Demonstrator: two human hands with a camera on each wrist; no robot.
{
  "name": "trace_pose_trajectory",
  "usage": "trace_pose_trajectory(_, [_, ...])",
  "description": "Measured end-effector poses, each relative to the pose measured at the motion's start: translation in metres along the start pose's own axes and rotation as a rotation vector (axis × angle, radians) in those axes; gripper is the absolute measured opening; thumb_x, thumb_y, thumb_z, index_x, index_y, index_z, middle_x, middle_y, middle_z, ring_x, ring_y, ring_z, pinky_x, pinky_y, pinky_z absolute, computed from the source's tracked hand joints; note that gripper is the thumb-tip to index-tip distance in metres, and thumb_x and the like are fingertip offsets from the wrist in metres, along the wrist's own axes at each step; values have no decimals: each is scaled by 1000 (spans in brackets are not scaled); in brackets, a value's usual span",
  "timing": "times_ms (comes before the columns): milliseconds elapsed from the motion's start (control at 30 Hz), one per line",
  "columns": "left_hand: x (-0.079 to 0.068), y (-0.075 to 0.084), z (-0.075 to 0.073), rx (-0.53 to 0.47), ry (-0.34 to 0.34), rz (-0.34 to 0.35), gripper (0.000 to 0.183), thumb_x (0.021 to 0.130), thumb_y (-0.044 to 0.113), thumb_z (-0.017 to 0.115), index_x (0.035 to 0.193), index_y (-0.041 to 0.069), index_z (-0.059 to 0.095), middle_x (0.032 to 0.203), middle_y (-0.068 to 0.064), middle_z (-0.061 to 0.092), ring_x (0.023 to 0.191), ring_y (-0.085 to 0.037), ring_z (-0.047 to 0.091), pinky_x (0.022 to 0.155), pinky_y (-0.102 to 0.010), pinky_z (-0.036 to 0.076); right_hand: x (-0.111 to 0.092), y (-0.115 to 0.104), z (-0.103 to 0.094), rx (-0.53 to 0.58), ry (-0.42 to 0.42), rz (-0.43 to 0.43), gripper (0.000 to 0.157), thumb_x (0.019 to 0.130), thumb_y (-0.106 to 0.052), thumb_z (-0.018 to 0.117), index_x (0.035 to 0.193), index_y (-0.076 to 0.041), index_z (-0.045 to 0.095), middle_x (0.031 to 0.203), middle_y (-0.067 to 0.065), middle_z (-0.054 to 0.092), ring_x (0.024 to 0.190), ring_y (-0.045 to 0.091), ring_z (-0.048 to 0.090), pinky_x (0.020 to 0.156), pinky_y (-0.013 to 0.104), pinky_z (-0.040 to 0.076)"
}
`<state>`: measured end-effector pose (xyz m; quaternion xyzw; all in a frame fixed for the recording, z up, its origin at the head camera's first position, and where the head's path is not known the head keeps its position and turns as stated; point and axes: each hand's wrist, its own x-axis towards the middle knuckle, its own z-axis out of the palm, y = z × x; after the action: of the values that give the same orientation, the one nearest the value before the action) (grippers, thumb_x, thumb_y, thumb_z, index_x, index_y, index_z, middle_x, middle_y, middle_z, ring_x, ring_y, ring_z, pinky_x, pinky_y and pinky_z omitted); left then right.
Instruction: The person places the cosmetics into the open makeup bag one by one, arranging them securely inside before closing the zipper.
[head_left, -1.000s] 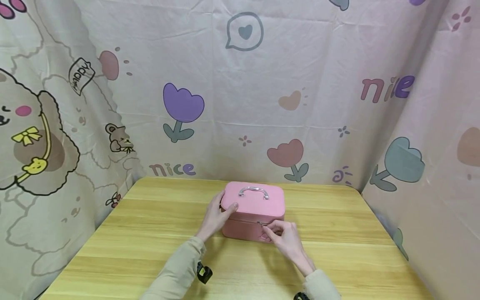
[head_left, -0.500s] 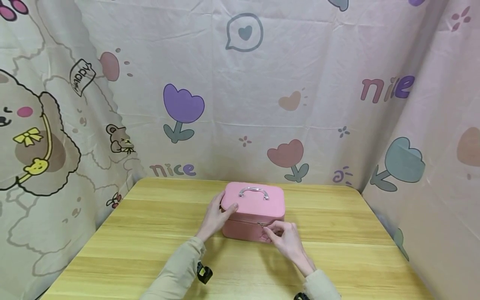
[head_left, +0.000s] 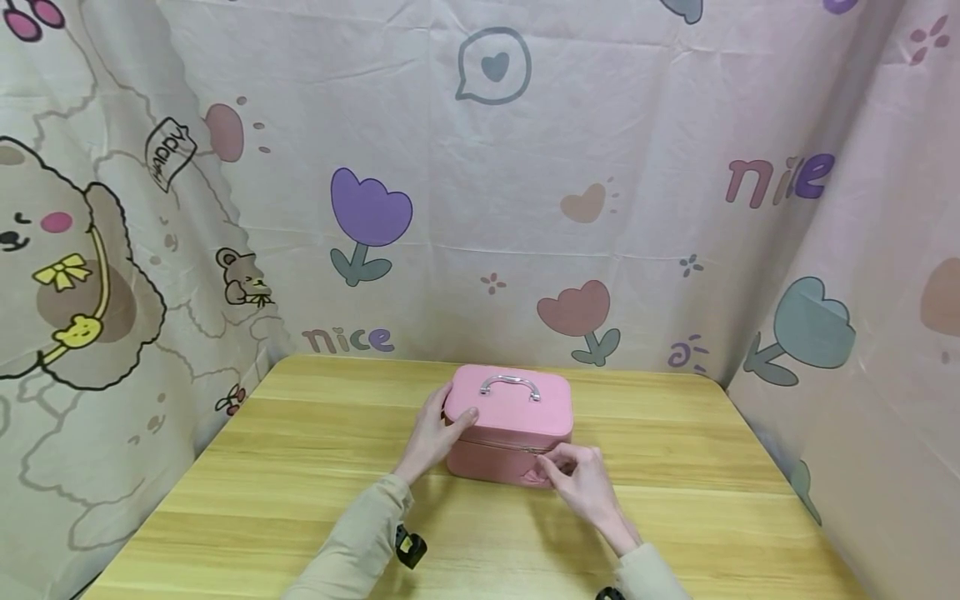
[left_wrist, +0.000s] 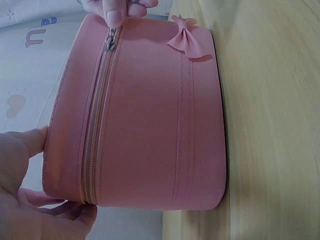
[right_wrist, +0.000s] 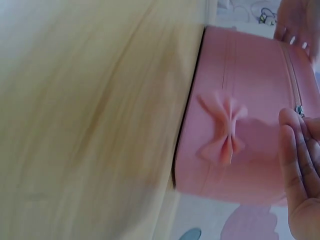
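Observation:
A pink cosmetic case (head_left: 510, 415) stands upright on the table, its lid down, with a silver handle (head_left: 512, 382) on top. My left hand (head_left: 429, 437) holds its left end, thumb on the lid's edge and fingers around the side. At the front, my right hand (head_left: 587, 483) pinches the pull of the zipper (left_wrist: 93, 120); the fingertips cover most of the pull. In the left wrist view the metal slider (left_wrist: 110, 42) shows just beside those fingertips. Below the zipper, a pink bow (right_wrist: 227, 127) decorates the front of the case.
The wooden table (head_left: 285, 467) extends on both sides of the case and in front of it. Behind and beside it hangs a patterned curtain (head_left: 465, 192). A black wrist-worn device (head_left: 410, 547) is visible by the left sleeve.
My right hand has moved a little to the right along the front of the case, taking the zipper slider with it. The left hand keeps its hold, and the case stays in place.

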<state>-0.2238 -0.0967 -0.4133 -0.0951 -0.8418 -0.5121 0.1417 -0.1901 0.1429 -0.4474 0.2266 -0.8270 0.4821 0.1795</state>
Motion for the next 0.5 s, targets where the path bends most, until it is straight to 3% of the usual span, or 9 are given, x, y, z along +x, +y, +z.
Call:
trace_pose_trajectory(200, [0, 1, 0, 2, 2, 10, 70, 81, 29, 63, 134, -5, 32, 133, -25, 39, 119, -36, 44, 98, -45, 42, -6, 3, -21, 17, 40, 132, 6, 76, -3, 66, 70, -4, 66, 59, 10, 65, 44, 11, 58, 41, 17, 48])
trace_pose_trajectory(500, [-1, 0, 1, 4, 3, -8, 72, 80, 31, 64, 135, -3, 32, 136, -23, 38, 122, -34, 42, 99, -44, 41, -7, -16, -40, 49, -5, 140, 10, 79, -3, 63, 70, -5, 63, 63, 18, 65, 49, 21, 62, 45, 21, 51])
